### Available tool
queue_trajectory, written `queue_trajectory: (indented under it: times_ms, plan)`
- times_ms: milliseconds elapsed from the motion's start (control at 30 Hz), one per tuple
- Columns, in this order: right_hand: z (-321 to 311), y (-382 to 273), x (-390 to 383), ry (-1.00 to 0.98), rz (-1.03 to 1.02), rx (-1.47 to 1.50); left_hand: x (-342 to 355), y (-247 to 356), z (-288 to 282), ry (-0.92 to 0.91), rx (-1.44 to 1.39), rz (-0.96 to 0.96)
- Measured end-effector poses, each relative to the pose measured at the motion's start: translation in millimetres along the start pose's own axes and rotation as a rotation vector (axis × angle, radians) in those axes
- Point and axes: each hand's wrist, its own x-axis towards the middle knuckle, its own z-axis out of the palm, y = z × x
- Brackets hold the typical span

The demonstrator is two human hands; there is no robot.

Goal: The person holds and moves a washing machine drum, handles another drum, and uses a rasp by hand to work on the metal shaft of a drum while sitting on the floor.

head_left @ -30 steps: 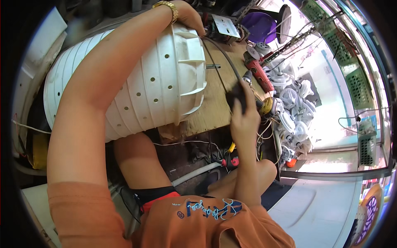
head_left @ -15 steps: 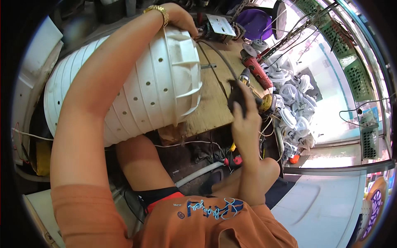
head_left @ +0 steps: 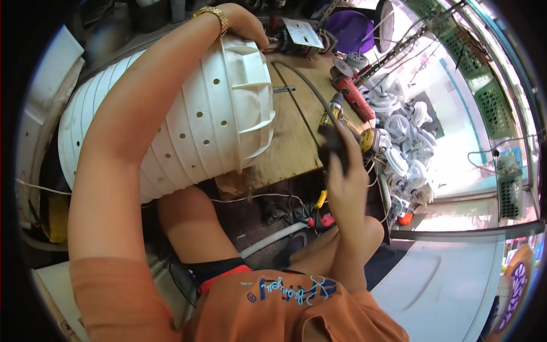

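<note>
A white perforated washing-machine tub [head_left: 188,119] lies on its side at the left, ribbed and dotted with small holes. A metal shaft [head_left: 283,89] sticks out from its finned end toward the right. My left arm reaches across the tub, and my left hand [head_left: 242,27] is curled over the top of the finned end, with its fingertips partly hidden. To the right, above the front right of the wooden board [head_left: 299,128], my right hand [head_left: 348,182] is closed around a black object [head_left: 331,149], too smeared by motion to identify. It is apart from the tub.
A yellow-and-black cordless drill [head_left: 367,141] and a red angle grinder [head_left: 354,97] lie right of the board. Several clear-and-white plastic parts [head_left: 401,137] are heaped beyond them. A dark cable [head_left: 307,80] curves over the board. A purple basin [head_left: 348,31] stands behind.
My right hand has moved a little to the right and nearer me with the black object. The tub and my left hand have shifted slightly left.
</note>
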Motion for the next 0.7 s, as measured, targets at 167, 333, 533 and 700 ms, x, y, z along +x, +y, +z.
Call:
queue_trajectory:
  times_ms: [167,333,533,700]
  plan:
    - [33.1,6.4,46.9,-0.004,-0.133,-0.086,-7.8,-7.6,1.8,0.265,-0.181,0.001]
    - [-5.9,-4.8,-1.9,-0.005,-0.057,-0.021,-33.5,5.8,2.3,0.264,-0.169,-0.026]
    - [30.3,11.0,31.4,0.017,-0.139,-0.066,-35.9,4.9,-1.0,0.193,-0.189,0.055]
    - [13.8,11.0,18.9,0.03,-0.112,-0.038,-37.3,16.1,-3.2,0.221,-0.232,-0.002]
